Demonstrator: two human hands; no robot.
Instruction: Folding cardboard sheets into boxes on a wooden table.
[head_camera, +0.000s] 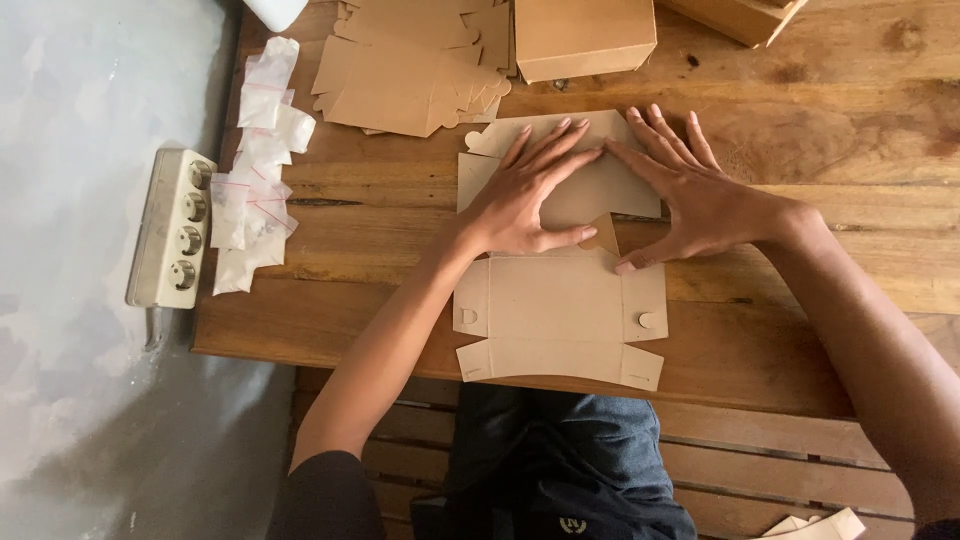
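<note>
A flat brown cardboard box blank (555, 320) lies on the wooden table (800, 320) in front of me, its near flaps spread out. My left hand (528, 193) presses flat on the far panel, fingers spread and pointing up-right. My right hand (688, 190) presses on the same panel from the right, fingertips meeting the left hand's near the top. Both thumbs rest along the fold across the blank's middle. Neither hand grips anything.
A stack of flat cardboard blanks (410, 80) lies at the far left of the table, with a folded brown box (583, 38) behind my hands. Several small clear zip bags (255, 170) line the left edge. A white power strip (172, 228) sits on the floor.
</note>
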